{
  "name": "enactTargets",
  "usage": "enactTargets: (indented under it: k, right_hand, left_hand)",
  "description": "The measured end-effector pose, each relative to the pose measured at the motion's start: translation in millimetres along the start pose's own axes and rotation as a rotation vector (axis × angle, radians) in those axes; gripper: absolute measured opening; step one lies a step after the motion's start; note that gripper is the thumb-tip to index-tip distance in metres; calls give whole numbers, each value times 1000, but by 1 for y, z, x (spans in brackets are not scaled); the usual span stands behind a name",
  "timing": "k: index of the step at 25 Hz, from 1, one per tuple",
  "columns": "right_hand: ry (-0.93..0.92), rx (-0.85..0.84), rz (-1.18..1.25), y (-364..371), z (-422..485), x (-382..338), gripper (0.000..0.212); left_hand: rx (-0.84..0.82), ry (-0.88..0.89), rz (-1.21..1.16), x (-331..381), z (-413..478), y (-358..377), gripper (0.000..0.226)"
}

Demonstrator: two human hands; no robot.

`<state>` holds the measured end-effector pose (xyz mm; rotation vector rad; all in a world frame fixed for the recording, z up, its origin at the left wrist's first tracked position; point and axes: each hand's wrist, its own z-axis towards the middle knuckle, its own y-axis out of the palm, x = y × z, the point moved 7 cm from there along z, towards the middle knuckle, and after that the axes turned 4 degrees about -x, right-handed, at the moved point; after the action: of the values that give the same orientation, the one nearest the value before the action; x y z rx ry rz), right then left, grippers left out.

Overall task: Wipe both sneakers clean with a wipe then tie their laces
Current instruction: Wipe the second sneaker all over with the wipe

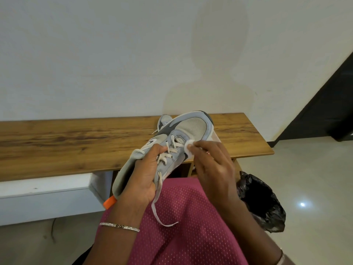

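- Sneaker 1 (pixel 191 129) is held in the air over the near edge of the wooden bench (pixel 76 142). Its toe points toward the wall behind the bench.
- The left hand (pixel 143 175) grips sneaker 1 at the collar, with fingers curled into the opening.
- The right hand (pixel 212 163) pinches a small white wipe (pixel 188 148) and presses it against the upper beside the lace row.
- Sneaker 2 (pixel 164 120) rests on the bench top behind sneaker 1. It is mostly hidden, so its condition cannot be told.
- The laces are untied. 1 loose lace end (pixel 158 207) hangs below bench level, over the pink-clad lap (pixel 191 236).
- A black bag (pixel 261 201) sits on the floor off the right end of the bench.
- Judged step: wiping sneaker 1; tying is not yet begun.
- Risk 1: the wipe is small, and firm strokes across the eyelets may snag or fold it, leaving streaks.
- Risk 2: the grip is at the heel end only, so hard pressure near the toe may twist sneaker 1 out of the left hand.
- Risk 3: the hanging lace may catch under the right wrist and pull out of its eyelets.
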<state>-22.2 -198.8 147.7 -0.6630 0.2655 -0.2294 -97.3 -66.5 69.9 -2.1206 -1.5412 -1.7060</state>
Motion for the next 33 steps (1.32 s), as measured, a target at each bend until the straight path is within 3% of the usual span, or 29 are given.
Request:
enactTargets:
  k: [6,12,18,23,28,33]
  right_hand:
    - [101,145,11,-19,19,30,13]
    - [33,-8,-3,5,-8,2,19]
    - [160,118,-45,-18,22,41,18]
    - [107,-44,-23,12,-9,7,22]
    - [177,65,-48,-9,11,44,20]
    - [212,59,5,2,0,23,18]
  left_hand:
    - [24,-22,37,-4,4,-2,33]
    - [73,41,84,-3,0,-3,23]
    - [100,39,138,-7,-4,0,29]
    - [89,72,185,-7,-5,-1,24]
    - [86,34,171,-8,-6,-1,34]
    - [38,11,164,-8,-6,5,60]
